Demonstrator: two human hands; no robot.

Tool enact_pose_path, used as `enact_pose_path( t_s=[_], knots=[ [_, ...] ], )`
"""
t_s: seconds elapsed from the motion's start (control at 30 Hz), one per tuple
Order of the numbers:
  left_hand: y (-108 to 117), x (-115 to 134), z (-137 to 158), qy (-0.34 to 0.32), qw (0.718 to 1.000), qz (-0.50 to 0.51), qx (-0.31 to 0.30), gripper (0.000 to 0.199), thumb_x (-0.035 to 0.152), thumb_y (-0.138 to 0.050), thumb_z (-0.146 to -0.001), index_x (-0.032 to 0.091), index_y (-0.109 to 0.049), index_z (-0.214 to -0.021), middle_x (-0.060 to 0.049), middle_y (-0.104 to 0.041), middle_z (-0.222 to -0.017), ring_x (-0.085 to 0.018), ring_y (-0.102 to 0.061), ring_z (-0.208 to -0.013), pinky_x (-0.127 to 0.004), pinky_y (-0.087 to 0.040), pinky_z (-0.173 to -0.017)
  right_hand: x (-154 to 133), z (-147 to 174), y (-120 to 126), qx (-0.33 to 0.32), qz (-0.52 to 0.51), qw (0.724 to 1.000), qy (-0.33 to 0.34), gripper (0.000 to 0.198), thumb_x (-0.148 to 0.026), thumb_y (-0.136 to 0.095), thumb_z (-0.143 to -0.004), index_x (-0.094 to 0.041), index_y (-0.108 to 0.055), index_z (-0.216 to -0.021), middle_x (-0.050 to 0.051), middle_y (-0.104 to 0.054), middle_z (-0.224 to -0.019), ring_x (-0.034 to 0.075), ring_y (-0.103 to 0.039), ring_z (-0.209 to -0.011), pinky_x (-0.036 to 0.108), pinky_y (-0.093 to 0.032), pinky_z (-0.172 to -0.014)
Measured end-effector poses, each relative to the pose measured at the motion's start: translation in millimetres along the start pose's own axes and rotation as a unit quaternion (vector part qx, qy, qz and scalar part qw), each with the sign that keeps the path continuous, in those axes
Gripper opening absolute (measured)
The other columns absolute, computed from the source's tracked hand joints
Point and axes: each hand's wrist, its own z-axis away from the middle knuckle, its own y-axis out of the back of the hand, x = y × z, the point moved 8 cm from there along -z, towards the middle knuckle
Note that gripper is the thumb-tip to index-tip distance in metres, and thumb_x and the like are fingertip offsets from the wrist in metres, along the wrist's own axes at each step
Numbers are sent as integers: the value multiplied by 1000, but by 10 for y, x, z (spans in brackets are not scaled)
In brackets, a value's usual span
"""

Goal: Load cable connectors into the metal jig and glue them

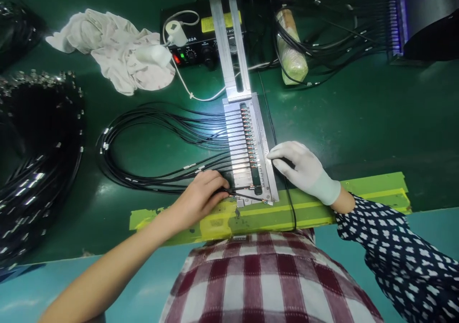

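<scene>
A metal fixture (239,163) lies in front of me, with several black cables (172,122) laid side by side across it, their stripped ends in a row along its slot. My bare left hand (205,194) is closed around black cables at the fixture's lower left; two cable ends stick out past the fingers over the plate. At the fixture's right edge, my gloved right hand (303,167) has thumb and forefinger curved with a gap between them. Its forefinger tip touches or nearly touches the rail. The rest of the cable bundle loops out to the left.
A black control box (190,50) with knobs stands behind the fixture, beside a crumpled white cloth (118,50). Dark cable bundles (36,170) lie left. A wrapped roll (292,58) and more cables sit back right. Yellow-green tape (215,220) lines the front edge.
</scene>
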Motion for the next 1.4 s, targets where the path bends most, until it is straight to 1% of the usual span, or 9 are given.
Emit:
enact_pose_path(
  t_s=[0.13, 0.27, 0.33, 0.5, 0.67, 0.87, 1.13, 1.23, 1.4],
  knots=[
    [46, -49, 11, 11, 998, 64, 7, 13, 25, -52, -98, 19, -64, -99, -5, -64, -95, -16, -58, -90, -28, -48, -80, 12, -29, -6, -2, -5, 1000, -8, 17, -23, -51, -99, -26, -67, -104, 2, -70, -107, 25, -62, -103, 46, -45, -93],
    [42, -145, -4, 60, 989, 137, 7, 9, 24, -61, -94, 18, -64, -88, -2, -62, -86, -13, -58, -80, -23, -48, -70, 6, -35, 1, -2, -8, 1000, -6, 17, -22, -51, -99, -26, -67, -103, 2, -70, -107, 24, -62, -103, 45, -44, -93],
    [78, -171, -14, 74, 985, 150, 36, 9, 23, -61, -93, 18, -63, -86, -1, -62, -83, -12, -58, -77, -23, -47, -69, 5, -31, 5, 0, -7, 1000, -5, 17, -22, -52, -99, -26, -68, -103, 2, -70, -107, 24, -62, -103, 45, -44, -93],
    [204, -50, -42, -8, 989, 38, 145, 10, 14, -53, -95, 15, -63, -100, -5, -64, -90, -14, -59, -85, -25, -49, -76, 22, -32, 1, 0, -3, 1000, -11, 17, -22, -51, -98, -26, -68, -102, 2, -70, -106, 25, -62, -102, 45, -44, -92],
    [84, 49, -84, -103, 991, -32, 83, 35, 8, -44, -97, 15, -59, -128, -6, -62, -87, -14, -57, -79, -24, -49, -71, 26, -39, 0, -3, -8, 1000, -10, 17, -23, -51, -99, -26, -68, -102, 2, -70, -106, 25, -61, -101, 45, -44, -92],
    [52, -44, -168, -93, 995, -41, 10, 47, 8, -34, -97, 20, -57, -136, -6, -60, -92, -14, -56, -80, -25, -49, -72, 46, -37, 2, -4, -7, 1000, -17, 18, -25, -51, -99, -26, -68, -103, 2, -70, -107, 25, -61, -102, 45, -44, -92],
    [1, -23, -194, -124, 989, -76, 17, 42, 10, -35, -99, 17, -56, -134, -7, -61, -93, -16, -55, -82, -27, -48, -74, 61, -40, -7, -9, -4, 1000, -22, 17, -26, -51, -99, -26, -68, -102, 1, -70, -106, 24, -61, -101, 44, -43, -90],
    [6, -24, -149, -118, 985, -115, 56, 42, 11, -37, -98, 22, -57, -133, -8, -59, -99, -17, -54, -88, -29, -47, -76, 71, -38, -13, -12, -3, 1000, -25, 17, -26, -51, -99, -26, -68, -102, 2, -71, -107, 25, -61, -103, 44, -43, -91],
    [-33, -44, -60, -90, 972, -204, 74, 46, 11, -40, -97, 25, -56, -138, -5, -55, -86, -18, -47, -77, -31, -35, -67, 73, -49, -20, -11, 2, 1000, -20, 17, -26, -52, -99, -26, -68, -101, 2, -71, -106, 25, -61, -101, 44, -43, -90]
  ],
)
